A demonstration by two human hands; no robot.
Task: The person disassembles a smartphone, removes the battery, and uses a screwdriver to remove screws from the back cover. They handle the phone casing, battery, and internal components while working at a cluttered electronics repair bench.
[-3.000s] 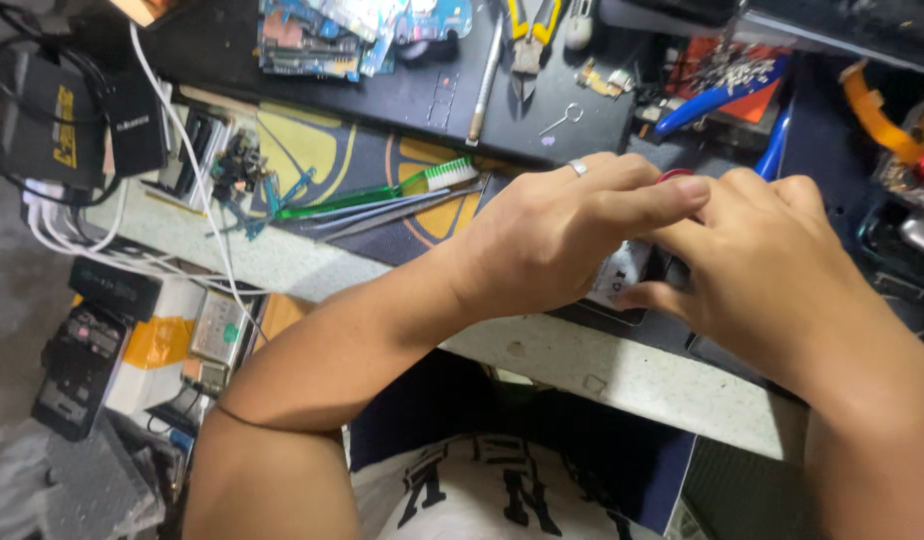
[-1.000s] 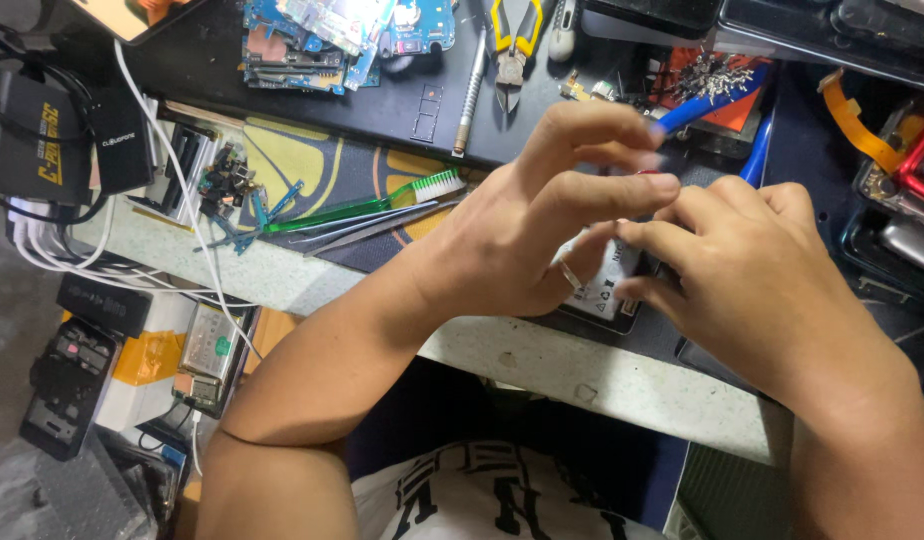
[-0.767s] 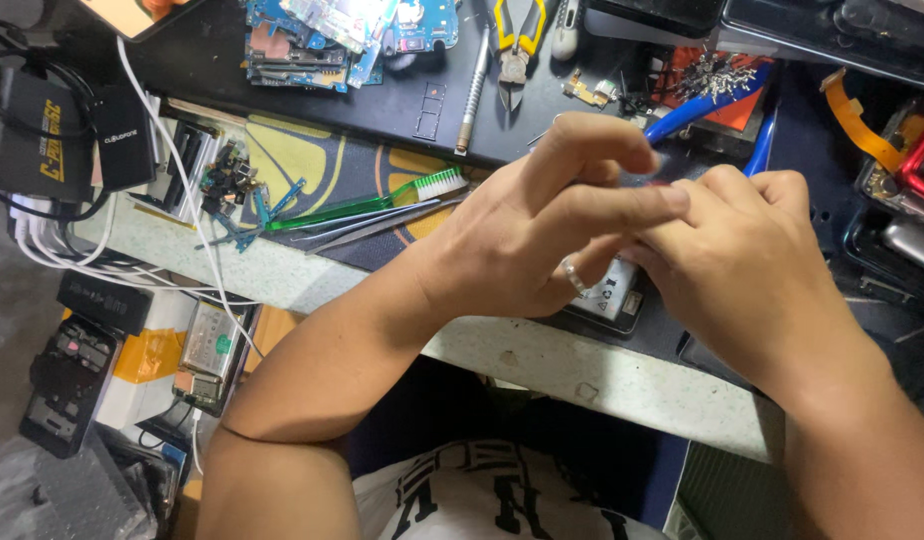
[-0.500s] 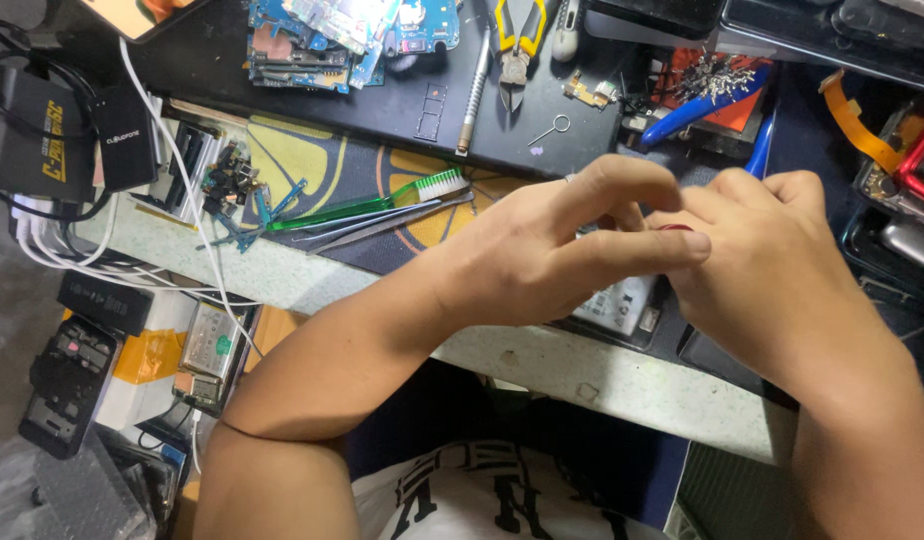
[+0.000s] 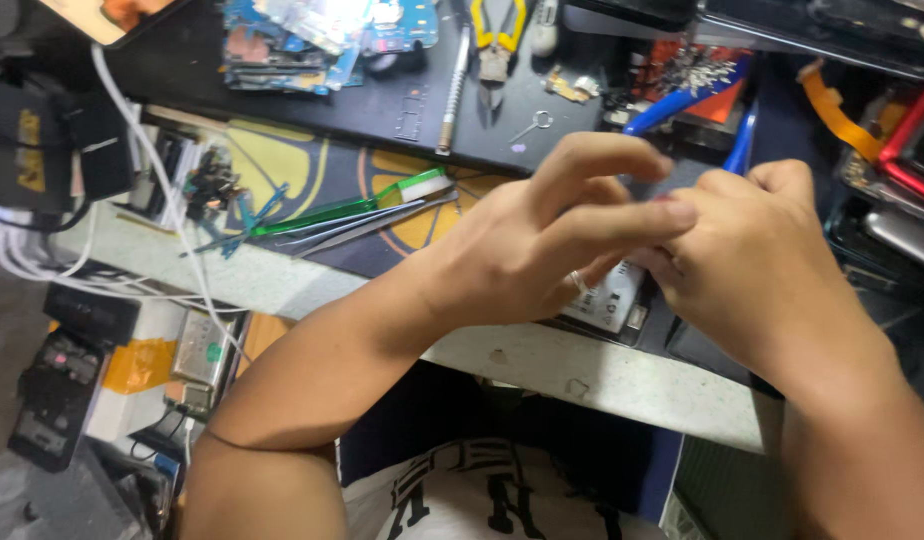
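Since half a second ago the left hand has lifted its fingers: index and middle now stretch right over the right hand, whereas they were curled lower over it; a ring shows on one bent finger; the small grey device lies flat at the near edge of the counter, mostly hidden under both hands; whether either hand grips it I cannot tell; the work looks like fine fingertip handling continuing; green-handled brush and tweezers lie untouched to the left
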